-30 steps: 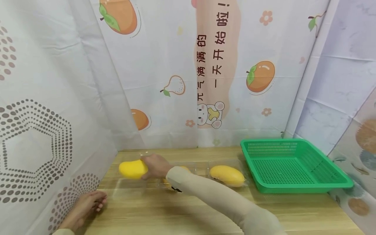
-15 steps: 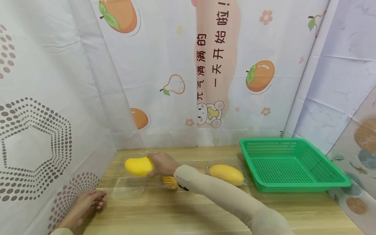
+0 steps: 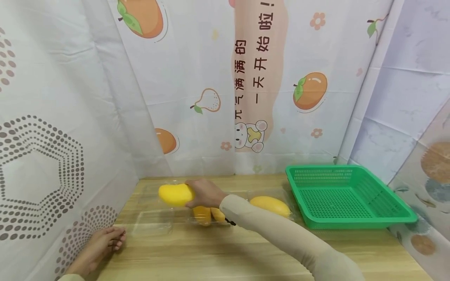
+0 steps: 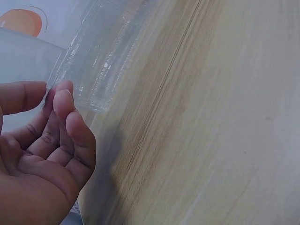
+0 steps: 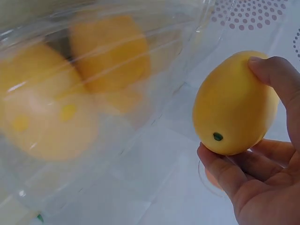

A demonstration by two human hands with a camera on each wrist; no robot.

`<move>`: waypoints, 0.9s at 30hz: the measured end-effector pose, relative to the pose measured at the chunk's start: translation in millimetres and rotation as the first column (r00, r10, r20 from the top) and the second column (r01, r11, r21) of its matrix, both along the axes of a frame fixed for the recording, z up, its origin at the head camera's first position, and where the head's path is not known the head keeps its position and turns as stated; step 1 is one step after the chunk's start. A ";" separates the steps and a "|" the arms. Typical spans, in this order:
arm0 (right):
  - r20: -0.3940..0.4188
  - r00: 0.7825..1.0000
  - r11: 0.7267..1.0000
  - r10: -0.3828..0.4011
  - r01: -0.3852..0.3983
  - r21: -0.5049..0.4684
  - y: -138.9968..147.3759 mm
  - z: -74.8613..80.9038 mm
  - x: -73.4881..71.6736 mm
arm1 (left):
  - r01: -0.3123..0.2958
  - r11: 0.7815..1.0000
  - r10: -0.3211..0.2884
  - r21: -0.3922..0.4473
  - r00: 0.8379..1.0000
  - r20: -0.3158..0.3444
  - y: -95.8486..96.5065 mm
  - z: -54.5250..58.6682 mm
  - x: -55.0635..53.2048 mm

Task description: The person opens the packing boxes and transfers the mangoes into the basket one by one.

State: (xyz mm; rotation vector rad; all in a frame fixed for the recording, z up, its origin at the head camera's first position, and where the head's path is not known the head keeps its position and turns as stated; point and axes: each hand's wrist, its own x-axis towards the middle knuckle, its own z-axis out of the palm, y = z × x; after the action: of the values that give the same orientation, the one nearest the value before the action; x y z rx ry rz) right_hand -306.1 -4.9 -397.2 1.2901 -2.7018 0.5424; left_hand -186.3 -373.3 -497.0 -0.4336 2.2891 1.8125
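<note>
Gripping a yellow mango (image 3: 175, 194), thumb and fingers parted to its width, my right hand (image 3: 205, 193) holds it over the table (image 3: 197, 255), near a clear container (image 5: 161, 42) with two orange-yellow mangoes (image 3: 202, 215) inside. My left hand (image 3: 103, 245), loosely curled, holds nothing near a second clear container (image 3: 152, 223). Another mango (image 3: 270, 206) lies beside the green basket (image 3: 358, 225).

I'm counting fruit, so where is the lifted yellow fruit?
In the head view, the lifted yellow fruit is left of centre, held in the right hand, with more yellow fruit to its lower right.
</note>
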 end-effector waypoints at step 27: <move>0.026 0.996 0.996 -0.080 0.081 -0.032 52.2 -8.8 -7.7 | 0.041 0.999 -0.041 0.027 0.999 0.033 -11.7 -3.6 -1.0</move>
State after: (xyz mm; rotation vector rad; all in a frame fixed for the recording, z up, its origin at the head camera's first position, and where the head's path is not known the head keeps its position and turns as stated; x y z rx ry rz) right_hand -313.9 47.4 -406.0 1.1683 -2.7385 0.5954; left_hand -187.3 -385.0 -500.7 -0.4069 2.2331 1.7996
